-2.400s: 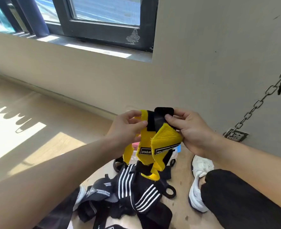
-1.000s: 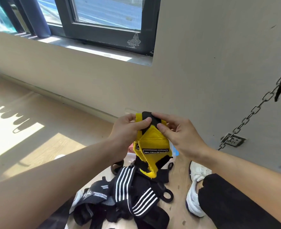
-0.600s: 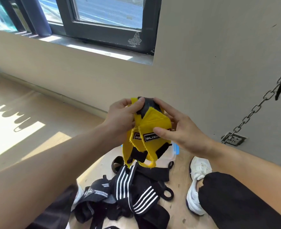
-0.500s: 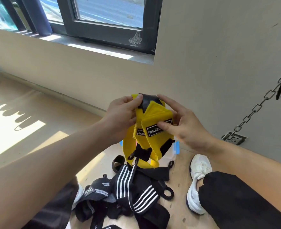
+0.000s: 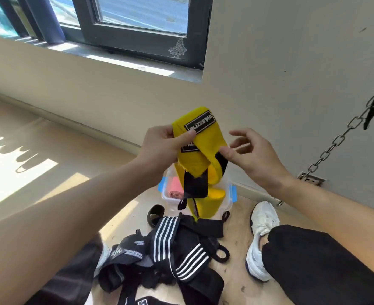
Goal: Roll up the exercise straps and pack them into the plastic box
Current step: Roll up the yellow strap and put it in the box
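Left hand [image 5: 159, 148]: thumb and curled fingers pinch the yellow strap [image 5: 203, 148] just below its black label, with a firm hold on the folded upper end.

Right hand [image 5: 254, 157]: only the thumb tip [image 5: 224, 152] touches the strap's fold, at its black patch. The other fingers are spread and loosely bent, clear of the cloth, gripping nothing.

The strap is held in the air above the box. Its black end tab [image 5: 195, 183] hangs down, and a yellow tail drops further in front of the box.

The plastic box [image 5: 229, 202] is clear with blue clips and stands on the floor near the foot of the wall. Inside are a pink roll [image 5: 175, 191] and a yellow roll [image 5: 217, 192].

Nearer the person, a heap of black straps [image 5: 181, 256] with white stripes lies on the floor between the legs, with a small black roll [image 5: 155, 213] at its far-left edge. A white shoe [image 5: 261, 234] is to the right of the heap, and a chain [image 5: 336, 142] runs to a plate on the wall.
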Tool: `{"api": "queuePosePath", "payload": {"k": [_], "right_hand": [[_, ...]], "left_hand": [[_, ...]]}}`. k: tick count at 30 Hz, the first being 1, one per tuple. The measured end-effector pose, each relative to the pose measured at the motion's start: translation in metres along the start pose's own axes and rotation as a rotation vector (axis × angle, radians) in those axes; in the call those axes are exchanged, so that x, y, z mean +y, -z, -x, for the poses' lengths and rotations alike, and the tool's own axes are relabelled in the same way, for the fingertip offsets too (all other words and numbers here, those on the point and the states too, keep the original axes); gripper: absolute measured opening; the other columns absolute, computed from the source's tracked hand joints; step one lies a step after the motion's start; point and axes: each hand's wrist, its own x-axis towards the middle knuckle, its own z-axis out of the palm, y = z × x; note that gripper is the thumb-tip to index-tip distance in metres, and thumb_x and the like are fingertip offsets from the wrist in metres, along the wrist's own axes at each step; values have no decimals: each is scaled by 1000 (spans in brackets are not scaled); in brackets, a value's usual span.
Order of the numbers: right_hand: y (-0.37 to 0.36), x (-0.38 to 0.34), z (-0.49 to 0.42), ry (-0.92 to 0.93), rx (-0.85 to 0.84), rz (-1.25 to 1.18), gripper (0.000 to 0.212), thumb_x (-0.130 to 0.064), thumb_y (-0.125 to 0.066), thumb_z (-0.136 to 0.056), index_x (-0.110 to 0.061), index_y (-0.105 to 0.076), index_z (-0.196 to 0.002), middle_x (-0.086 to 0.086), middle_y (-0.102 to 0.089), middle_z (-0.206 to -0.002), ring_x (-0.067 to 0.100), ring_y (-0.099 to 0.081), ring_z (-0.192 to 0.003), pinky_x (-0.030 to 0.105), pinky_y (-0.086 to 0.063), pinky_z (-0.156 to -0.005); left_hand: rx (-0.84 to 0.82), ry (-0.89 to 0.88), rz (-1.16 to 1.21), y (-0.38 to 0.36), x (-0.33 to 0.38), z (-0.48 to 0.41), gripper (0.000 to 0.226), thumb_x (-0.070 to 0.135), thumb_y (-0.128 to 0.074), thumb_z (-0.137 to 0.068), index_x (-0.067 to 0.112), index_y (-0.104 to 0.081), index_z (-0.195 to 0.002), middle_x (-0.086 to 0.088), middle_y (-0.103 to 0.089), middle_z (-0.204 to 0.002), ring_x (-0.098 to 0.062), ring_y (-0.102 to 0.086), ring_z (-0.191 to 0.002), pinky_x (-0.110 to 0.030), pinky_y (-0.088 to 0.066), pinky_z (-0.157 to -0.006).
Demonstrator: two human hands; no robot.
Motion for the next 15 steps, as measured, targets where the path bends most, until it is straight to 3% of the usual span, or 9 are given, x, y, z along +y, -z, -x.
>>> {"api": "queuePosePath", "payload": {"k": [3,7,9,13,15], "right_hand": [[-10,12,17,-74,-79,5,70,-53,-81,-64,-27,-54,-123,-4,-60,-110,11,-65,-97,27,-56,-79],[-31,31,23,-127,-185,67,49,-34,-88,-74,-24,-62,-115,-7,-67,-110,11,-65,-103,34,-56,-89],[-41,35,19,-92,-175,87,35,-30,-86,-78,-21,-72,-108,-6,-72,-100,9,-67,-95,27,-54,-84],[-51,36,9,-33,-122,124,12,-22,-79,-87,-20,-79,-99,-10,-71,-84,-3,-62,-74,9,-44,-68],[-45,37,2,9,-132,231,6,-22,-74,-91,-21,-80,-92,-12,-72,-82,-5,-61,-71,8,-43,-66]], "left_hand": [[52,48,97,8,5,-3,16,27,-71,-95,15,-72,-106,-2,-79,-92,-15,-78,-80,-25,-62,-63],[120,127,195,16,6,-8,22,27,-72,-93,14,-69,-110,-6,-78,-100,-17,-78,-82,-25,-61,-64],[145,166,225,19,5,-12,25,27,-73,-93,11,-68,-112,-10,-77,-105,-21,-77,-89,-27,-62,-67],[157,194,286,25,6,-14,18,25,-72,-94,11,-67,-103,-10,-77,-101,-18,-77,-82,-23,-59,-59],[195,167,223,30,4,-16,23,26,-72,-94,9,-68,-108,-9,-77,-102,-19,-77,-85,-25,-60,-61]]}}
